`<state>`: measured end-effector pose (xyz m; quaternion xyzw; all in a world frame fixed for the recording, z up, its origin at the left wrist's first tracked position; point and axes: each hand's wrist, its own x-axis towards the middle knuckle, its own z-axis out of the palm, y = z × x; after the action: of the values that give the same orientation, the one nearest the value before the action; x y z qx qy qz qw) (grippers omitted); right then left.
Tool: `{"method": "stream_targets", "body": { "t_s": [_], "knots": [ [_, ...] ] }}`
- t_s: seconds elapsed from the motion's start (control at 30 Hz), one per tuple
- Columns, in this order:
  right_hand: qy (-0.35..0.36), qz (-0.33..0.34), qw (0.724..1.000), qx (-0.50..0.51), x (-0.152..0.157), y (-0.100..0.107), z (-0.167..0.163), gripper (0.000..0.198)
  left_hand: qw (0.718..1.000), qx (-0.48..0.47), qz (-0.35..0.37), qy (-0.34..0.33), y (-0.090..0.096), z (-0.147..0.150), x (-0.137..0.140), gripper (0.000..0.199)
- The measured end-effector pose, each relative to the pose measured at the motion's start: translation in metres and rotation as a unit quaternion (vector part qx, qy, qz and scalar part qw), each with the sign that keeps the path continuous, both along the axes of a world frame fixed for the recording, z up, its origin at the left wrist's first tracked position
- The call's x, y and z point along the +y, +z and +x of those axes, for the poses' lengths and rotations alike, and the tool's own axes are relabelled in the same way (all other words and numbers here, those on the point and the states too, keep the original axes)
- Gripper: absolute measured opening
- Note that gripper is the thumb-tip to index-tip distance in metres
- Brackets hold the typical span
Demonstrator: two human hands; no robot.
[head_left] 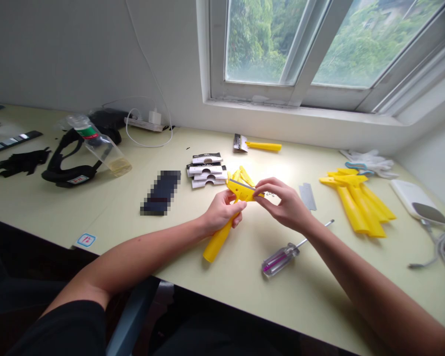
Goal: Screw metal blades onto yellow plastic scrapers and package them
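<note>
My left hand [222,213] is closed around the neck of a yellow scraper [218,243], whose handle slants down toward the table's front edge. A thin grey blade strip [242,183] runs along the top of the scraper head. At the head's right end, my right hand [284,201] pinches with thumb and fingertips, hiding that corner. Just behind the hands lie small yellow plastic pieces [246,175], partly covered. Tiny metal screws [270,194] are scattered beside the right fingers. A screwdriver [281,259] with a clear and purple handle lies below my right wrist.
Flat metal blades [307,196] lie right of my hand, near several yellow scraper bodies [360,198] and white gloves [374,162]. Behind are stacked white-and-black cards [207,173] and a carded yellow scraper [264,146]. Leftward stand a dark pixelated object [160,193], bottle [106,148] and black headgear [68,174].
</note>
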<state>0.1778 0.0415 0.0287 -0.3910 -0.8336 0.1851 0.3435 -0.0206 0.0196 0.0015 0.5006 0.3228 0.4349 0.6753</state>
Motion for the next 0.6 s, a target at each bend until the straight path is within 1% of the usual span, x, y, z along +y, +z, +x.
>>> {"method": "stream_targets", "body": {
  "t_s": [0.1,0.17,0.23,0.27,0.33,0.37,0.4,0.47,0.53,0.6],
  "knots": [
    [-0.012,0.003,1.000,0.004,-0.002,0.009,0.003,0.010,1.000,-0.002,0.001,-0.002,0.000,0.000,0.000,0.037],
    [-0.013,0.014,1.000,-0.022,-0.011,0.020,0.009,0.013,1.000,-0.004,0.000,0.002,0.000,-0.001,0.002,0.036],
    [0.022,-0.004,0.995,-0.100,-0.028,0.031,0.018,0.018,1.000,-0.005,-0.004,0.010,-0.001,-0.001,0.004,0.035],
    [0.053,-0.028,0.986,-0.155,-0.039,0.034,0.021,0.022,1.000,-0.006,-0.006,0.014,-0.002,-0.002,0.005,0.034],
    [0.110,-0.084,0.955,-0.261,-0.062,0.035,0.025,0.030,1.000,-0.013,-0.009,0.018,-0.003,-0.002,0.008,0.032],
    [0.125,-0.103,0.940,-0.302,-0.072,0.033,0.025,0.028,1.000,-0.017,-0.010,0.018,-0.003,-0.002,0.008,0.031],
    [0.131,-0.114,0.927,-0.332,-0.081,0.030,0.024,0.021,1.000,-0.022,-0.010,0.019,-0.003,-0.002,0.009,0.031],
    [0.135,-0.113,0.913,-0.368,-0.093,0.025,0.020,0.007,0.999,-0.022,-0.011,0.021,-0.003,-0.002,0.009,0.031],
    [0.138,-0.100,0.911,-0.375,-0.097,0.030,0.017,0.009,0.999,-0.017,-0.016,0.026,-0.002,-0.002,0.009,0.031],
    [0.136,-0.091,0.918,-0.362,-0.097,0.047,0.020,0.008,0.999,-0.014,-0.021,0.028,-0.002,-0.002,0.008,0.032]
  ]
}}
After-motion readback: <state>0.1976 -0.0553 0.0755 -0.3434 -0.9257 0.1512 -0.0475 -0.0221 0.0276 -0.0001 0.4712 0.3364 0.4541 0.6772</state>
